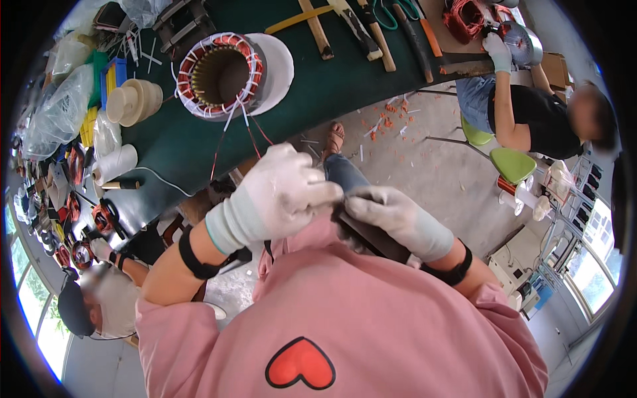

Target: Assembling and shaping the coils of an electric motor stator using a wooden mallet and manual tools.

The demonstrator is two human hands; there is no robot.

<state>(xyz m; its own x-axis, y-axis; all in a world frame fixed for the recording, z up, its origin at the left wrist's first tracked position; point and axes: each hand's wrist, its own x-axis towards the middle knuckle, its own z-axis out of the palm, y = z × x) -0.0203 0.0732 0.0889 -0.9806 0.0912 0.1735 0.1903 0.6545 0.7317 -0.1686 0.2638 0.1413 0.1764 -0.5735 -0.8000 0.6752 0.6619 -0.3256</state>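
My left hand (288, 192), in a white glove, is closed with thumb and finger pinched in front of my chest. My right hand (401, 219), also gloved, has its fingers pressed together, almost touching the left fingertips. What either pinch holds is too small or hidden to make out. Below the right hand shows a dark flat slab (378, 239); whether the hand grips it I cannot tell. Beyond the left hand, on the green table, stands a motor stator (257, 66) with red copper windings laced in white cord. Its red and white leads (251, 132) hang over the near edge.
Wooden-handled hammers (378, 40) and green-handled scissors (391, 25) lie at the table's far side. A white thread spool (116, 164) and cream rolls (136, 101) are at left. One co-worker (541, 119) handles a stator at right; another (109, 298) sits at left. Scraps (391, 116) litter the floor.
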